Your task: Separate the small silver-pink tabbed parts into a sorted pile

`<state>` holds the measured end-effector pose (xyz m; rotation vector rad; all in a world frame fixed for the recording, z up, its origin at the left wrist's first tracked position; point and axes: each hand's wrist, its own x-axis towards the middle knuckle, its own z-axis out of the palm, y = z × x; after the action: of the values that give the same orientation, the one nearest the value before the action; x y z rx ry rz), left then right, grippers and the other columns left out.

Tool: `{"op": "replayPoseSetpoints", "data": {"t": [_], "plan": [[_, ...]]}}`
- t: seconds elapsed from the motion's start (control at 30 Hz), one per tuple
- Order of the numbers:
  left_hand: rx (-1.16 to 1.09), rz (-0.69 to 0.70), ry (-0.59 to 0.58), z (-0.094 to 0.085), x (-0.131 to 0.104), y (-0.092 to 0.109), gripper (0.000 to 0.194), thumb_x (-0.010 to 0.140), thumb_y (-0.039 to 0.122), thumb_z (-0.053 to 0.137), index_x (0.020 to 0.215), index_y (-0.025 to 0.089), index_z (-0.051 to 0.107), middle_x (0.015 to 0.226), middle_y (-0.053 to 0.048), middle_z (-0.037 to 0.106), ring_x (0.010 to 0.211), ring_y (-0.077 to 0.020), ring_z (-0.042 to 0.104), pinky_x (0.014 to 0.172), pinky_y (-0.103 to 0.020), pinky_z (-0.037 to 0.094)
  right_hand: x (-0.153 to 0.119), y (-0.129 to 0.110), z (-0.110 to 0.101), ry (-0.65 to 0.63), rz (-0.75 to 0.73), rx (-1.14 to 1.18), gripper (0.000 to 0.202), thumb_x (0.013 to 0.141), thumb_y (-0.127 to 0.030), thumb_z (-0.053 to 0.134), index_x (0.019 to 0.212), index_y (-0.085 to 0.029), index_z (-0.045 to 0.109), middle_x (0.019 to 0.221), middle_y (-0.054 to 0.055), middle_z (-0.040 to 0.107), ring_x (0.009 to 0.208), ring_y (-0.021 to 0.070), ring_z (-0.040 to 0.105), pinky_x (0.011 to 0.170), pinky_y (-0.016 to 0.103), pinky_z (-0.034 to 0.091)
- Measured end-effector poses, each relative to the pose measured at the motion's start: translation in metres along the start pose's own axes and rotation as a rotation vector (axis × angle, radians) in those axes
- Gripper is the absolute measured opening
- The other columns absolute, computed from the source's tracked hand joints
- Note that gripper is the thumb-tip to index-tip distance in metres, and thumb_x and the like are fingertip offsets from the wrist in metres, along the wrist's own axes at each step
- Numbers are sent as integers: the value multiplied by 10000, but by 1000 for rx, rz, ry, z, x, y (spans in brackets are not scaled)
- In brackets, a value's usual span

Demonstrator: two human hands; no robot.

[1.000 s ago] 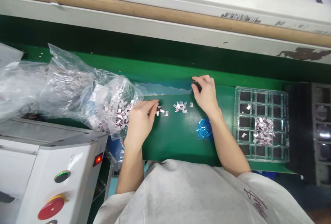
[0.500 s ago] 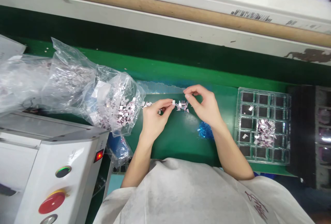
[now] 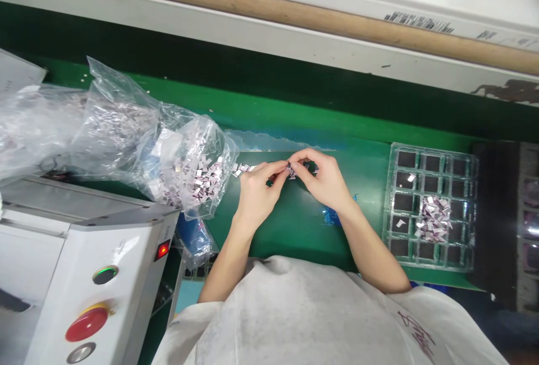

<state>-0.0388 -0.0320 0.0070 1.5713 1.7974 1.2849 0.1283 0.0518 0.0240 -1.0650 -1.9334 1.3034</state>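
Observation:
My left hand (image 3: 260,188) pinches a tiny flat piece (image 3: 289,167) between thumb and forefinger; the fingertips cover most of it. Thumb and forefinger of my right hand (image 3: 322,178) close in a pinch at the same spot, meeting the left fingertips. Whether the right fingers grip the piece itself or a bit of film on it cannot be made out. Under the fingertips lie a few loose white-and-pink pieces, partly hidden. More such pieces (image 3: 241,170) lie on the green mat (image 3: 290,224) left of my left hand. Blue film scraps (image 3: 331,216) lie beside my right wrist.
An open clear bag (image 3: 206,177) of the pieces lies to the left, with further bags (image 3: 113,115) behind. At right, a clear compartment tray (image 3: 389,208) holds a heap of pieces (image 3: 434,219). A grey machine (image 3: 138,275) with a red button (image 3: 87,324) stands front left.
My right hand has moved left and down to meet the left fingertips. The white piece in my left hand, plainly visible before, is now mostly covered.

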Motion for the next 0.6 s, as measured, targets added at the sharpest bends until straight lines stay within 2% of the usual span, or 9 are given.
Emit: {"op": "replayPoseSetpoints", "data": {"t": [0.1,0.2,0.3,0.37,0.47,0.6], "plan": [[-37,-6,7,1,0,1,138,983,161,785,1095,230,827,1011,-27,872,866,-175,838,799,-282,665,0,4,2,2,12,24,78,1016,-248,670,990,-250,743,949,5,788,884,196,736,854,353,560],[-51,-53,-25,1,-1,4,175,983,153,777,1136,240,786,1017,-10,868,904,-174,851,793,-257,661,1,8,2,-21,12,86,100,1011,-271,678,1086,-260,743,1026,13,808,936,201,759,884,359,590],[-46,-112,-63,1,-2,7,209,985,164,773,1172,256,748,998,-1,859,926,-183,854,779,-252,648,1,9,-1,-72,-16,100,213,985,-228,691,1186,-281,737,1063,3,809,955,194,756,883,353,597],[-33,-129,-87,-2,-1,6,230,985,180,775,1194,263,731,995,1,852,913,-183,846,786,-265,641,1,9,-2,-84,-26,66,234,974,-196,685,1182,-288,738,1017,-5,798,919,192,744,849,350,591],[57,-84,-120,-13,1,2,246,987,200,771,1221,262,726,1036,-14,833,880,-188,798,817,-318,632,0,11,-4,-37,-24,-43,180,967,-180,682,1105,-281,738,984,5,782,873,201,724,819,360,580],[341,32,-194,-34,1,-10,182,1002,228,738,1181,230,770,1127,-91,775,1068,-298,695,958,-470,594,1,17,-7,-3,-34,-221,210,960,-124,646,1087,-280,707,966,19,763,896,227,703,860,394,569]]}}
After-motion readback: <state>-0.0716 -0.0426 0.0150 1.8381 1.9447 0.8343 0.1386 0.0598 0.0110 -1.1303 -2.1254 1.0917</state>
